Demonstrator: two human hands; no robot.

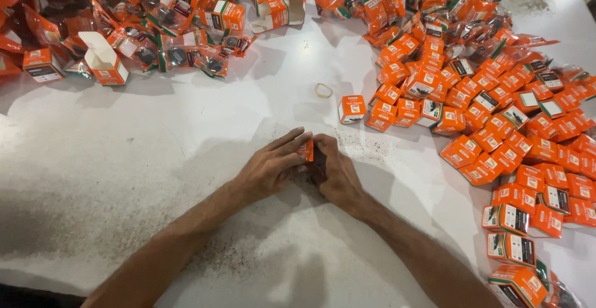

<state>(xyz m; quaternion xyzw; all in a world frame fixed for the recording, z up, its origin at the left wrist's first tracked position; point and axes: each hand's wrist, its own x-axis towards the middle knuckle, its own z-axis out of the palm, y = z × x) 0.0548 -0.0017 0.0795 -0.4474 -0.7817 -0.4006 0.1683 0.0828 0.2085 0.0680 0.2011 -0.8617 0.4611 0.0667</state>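
White dusty table (124, 159) w/ orange box piles; left hand (270, 165) & right hand (335, 174) both clamp small orange box (306, 151).

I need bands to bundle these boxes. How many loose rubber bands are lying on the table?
1. The rubber band lies on the white table, left of a single orange box. More may be hidden under the box piles.

small orange box (307, 151) mostly hidden between hands, orange pile (528, 128) cut off right
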